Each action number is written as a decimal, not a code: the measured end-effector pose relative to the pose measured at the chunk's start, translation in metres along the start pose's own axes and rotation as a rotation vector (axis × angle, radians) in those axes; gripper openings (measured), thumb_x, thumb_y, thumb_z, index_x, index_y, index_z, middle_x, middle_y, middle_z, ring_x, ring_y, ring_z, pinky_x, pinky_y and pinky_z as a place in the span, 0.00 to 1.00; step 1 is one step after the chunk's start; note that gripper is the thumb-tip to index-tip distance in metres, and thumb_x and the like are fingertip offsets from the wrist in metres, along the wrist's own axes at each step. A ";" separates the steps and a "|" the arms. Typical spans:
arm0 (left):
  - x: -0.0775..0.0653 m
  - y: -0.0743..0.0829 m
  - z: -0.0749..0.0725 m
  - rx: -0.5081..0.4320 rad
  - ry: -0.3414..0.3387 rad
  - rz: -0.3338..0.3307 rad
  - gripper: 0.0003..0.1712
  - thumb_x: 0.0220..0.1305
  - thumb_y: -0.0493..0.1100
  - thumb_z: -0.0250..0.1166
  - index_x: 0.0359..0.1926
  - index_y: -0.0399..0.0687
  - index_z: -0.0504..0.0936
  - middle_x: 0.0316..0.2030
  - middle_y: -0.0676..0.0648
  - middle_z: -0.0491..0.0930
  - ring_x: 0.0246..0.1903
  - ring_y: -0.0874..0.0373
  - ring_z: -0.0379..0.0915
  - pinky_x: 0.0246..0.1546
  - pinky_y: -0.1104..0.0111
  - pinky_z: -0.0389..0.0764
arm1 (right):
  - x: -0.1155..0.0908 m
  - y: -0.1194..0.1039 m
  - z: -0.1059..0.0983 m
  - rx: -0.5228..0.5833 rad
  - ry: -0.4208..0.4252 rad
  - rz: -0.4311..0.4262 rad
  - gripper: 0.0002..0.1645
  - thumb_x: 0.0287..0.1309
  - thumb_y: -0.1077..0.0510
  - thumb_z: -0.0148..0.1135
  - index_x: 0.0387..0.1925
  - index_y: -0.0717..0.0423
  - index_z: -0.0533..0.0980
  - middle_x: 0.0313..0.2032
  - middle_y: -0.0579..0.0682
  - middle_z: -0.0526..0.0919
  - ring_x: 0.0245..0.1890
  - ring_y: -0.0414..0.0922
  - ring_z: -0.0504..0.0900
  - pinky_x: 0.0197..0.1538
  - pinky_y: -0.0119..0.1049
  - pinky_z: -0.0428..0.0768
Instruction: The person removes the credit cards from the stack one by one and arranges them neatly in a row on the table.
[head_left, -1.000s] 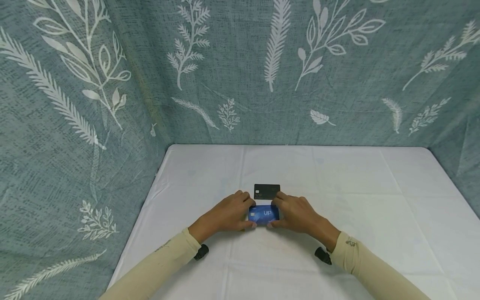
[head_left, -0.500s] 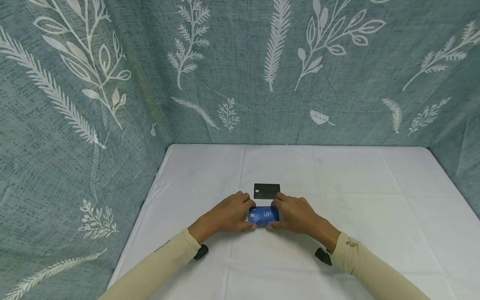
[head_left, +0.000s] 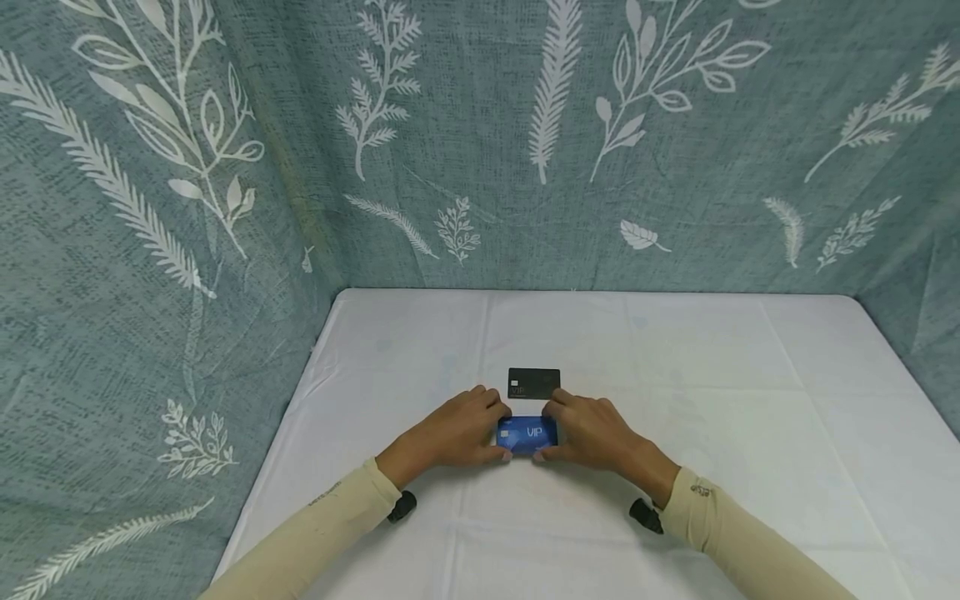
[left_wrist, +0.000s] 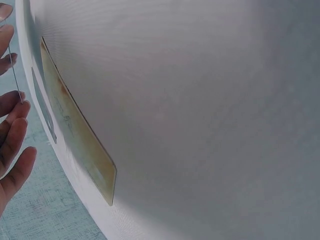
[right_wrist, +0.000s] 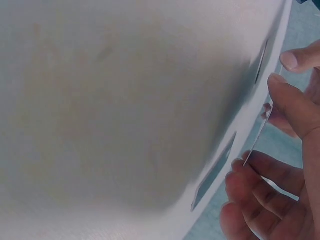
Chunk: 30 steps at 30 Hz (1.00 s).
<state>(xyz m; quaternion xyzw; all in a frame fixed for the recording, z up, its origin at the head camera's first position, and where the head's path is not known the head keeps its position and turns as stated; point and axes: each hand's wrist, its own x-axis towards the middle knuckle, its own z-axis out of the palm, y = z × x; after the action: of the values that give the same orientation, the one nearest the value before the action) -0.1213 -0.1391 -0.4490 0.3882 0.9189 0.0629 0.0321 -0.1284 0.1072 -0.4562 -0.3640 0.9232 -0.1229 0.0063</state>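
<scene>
Fingers of left hand (head_left: 459,427) and right hand (head_left: 592,432), curled, pinch the blue card (head_left: 527,436) by opposite ends; light, even pressure suits, though its exact tilt is unclear.

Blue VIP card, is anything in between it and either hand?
Nothing visible is. In the head view, the left hand and right hand hold the blue VIP card by its opposite ends. The black card lies beyond it on the white tabletop, not between.
</scene>
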 end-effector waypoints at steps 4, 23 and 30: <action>-0.001 0.000 0.000 0.005 0.007 0.012 0.34 0.61 0.65 0.68 0.56 0.44 0.80 0.47 0.48 0.78 0.45 0.58 0.72 0.48 0.66 0.77 | -0.001 0.000 0.000 0.009 -0.001 0.001 0.38 0.43 0.33 0.77 0.46 0.56 0.82 0.38 0.47 0.80 0.28 0.36 0.77 0.28 0.31 0.76; -0.002 0.000 0.002 -0.010 0.002 -0.001 0.32 0.62 0.63 0.68 0.56 0.44 0.80 0.46 0.49 0.78 0.45 0.58 0.71 0.48 0.65 0.76 | 0.000 0.001 0.002 0.025 -0.015 0.005 0.38 0.44 0.33 0.77 0.47 0.57 0.83 0.36 0.46 0.79 0.27 0.35 0.74 0.28 0.30 0.75; -0.002 0.000 0.002 -0.008 -0.012 -0.008 0.31 0.63 0.62 0.67 0.56 0.45 0.80 0.47 0.48 0.78 0.45 0.57 0.72 0.50 0.65 0.76 | 0.001 0.001 0.003 0.025 -0.015 -0.001 0.38 0.44 0.33 0.77 0.47 0.57 0.83 0.35 0.46 0.79 0.27 0.35 0.74 0.27 0.30 0.74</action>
<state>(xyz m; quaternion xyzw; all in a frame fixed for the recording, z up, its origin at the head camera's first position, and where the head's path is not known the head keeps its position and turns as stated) -0.1194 -0.1405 -0.4508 0.3849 0.9199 0.0639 0.0393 -0.1297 0.1071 -0.4590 -0.3653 0.9214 -0.1319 0.0176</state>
